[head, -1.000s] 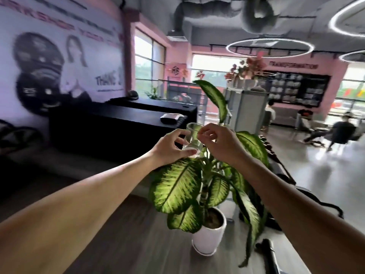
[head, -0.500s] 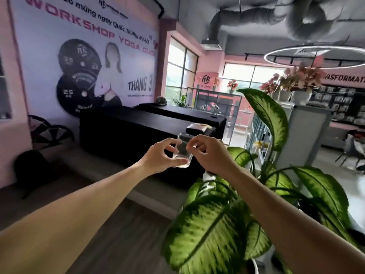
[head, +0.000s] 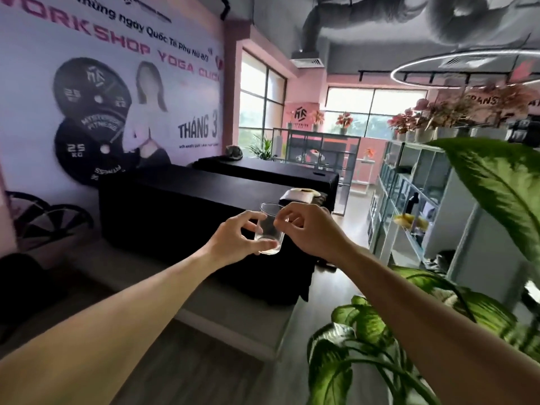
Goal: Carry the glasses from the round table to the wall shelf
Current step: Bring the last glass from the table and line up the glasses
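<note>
Hands (head: 233, 239) half-hide clear glass (head: 269, 229).

A fitness studio's lounge: a large wall banner (head: 111, 92) printed with black weight plates and "WORKSHOP YOGA", pink-painted walls (head: 232, 83), exposed grey ceiling ducts (head: 380, 19), a glowing ring-shaped ceiling light (head: 467, 68) and pale open storage shelving (head: 415, 194).

Black-draped tables (head: 204, 206), yoga workshop banner (head: 117, 92), leafy plant (head: 496, 194), ceiling ducts (head: 380, 16)
</note>
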Available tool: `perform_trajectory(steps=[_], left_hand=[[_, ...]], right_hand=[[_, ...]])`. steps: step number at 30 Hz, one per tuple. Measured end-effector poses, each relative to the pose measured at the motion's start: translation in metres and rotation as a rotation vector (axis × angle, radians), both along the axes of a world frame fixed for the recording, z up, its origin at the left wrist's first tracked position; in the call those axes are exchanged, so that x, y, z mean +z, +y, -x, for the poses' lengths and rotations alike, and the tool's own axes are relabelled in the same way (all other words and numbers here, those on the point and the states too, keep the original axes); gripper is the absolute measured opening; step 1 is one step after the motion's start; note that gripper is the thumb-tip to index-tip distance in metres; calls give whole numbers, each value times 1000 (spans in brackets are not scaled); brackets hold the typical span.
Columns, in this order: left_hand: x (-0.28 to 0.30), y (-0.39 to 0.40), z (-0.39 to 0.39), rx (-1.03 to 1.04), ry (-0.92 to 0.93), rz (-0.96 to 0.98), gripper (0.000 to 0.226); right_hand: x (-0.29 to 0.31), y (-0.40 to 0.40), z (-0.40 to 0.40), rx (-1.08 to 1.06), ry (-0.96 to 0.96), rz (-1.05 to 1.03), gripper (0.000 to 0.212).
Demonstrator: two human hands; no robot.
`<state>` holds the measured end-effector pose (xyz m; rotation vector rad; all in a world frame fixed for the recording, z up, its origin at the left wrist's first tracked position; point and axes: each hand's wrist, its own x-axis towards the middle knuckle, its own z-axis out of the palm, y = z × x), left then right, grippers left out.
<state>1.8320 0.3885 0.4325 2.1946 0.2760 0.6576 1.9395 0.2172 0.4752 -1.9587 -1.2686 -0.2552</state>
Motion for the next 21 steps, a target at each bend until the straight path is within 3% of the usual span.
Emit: perform_trajectory(steps=[5,12,21], left_hand=[[-5,77,-61,63,21,0,68],[30,200,-125,231,22,-37,61],[33,346,-105,513,7,-10,67]], right_hand=[[-1,83,-74,86,-20,20,7],[30,228,-167,220,-29,2,7],[25,423,-175,497,54,-70,4]])
